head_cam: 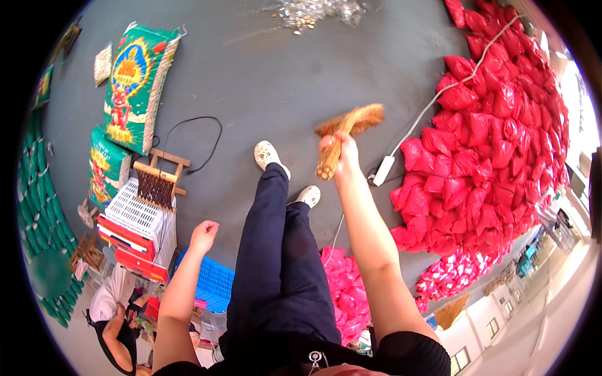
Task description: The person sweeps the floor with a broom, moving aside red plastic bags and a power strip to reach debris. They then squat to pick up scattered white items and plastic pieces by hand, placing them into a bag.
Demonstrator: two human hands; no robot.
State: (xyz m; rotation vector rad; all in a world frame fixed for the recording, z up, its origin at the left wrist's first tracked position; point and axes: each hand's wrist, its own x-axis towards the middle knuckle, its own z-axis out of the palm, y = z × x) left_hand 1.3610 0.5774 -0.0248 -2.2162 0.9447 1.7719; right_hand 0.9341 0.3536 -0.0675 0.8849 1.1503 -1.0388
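Observation:
My right hand (345, 152) grips the bound handle of a straw hand broom (350, 121) out in front of me. Its bristle head points away from my body and hangs above the grey floor; I cannot tell whether it touches. My left hand (205, 236) is held low at my left side with its fingers curled in and nothing visible in them. Beside it is a blue plastic basket (212, 282). Further ahead on the floor lies a heap of clear plastic wrappers (320, 11) with small pale pieces around it.
Piled pink-red plastic bags (479, 174) cover the right side, with a white power strip (384, 170) and its cord alongside. At left stand a big green printed sack (134, 89), a wooden folding stool (160, 176) and a white crate (136, 204). A person (113, 324) sits behind them.

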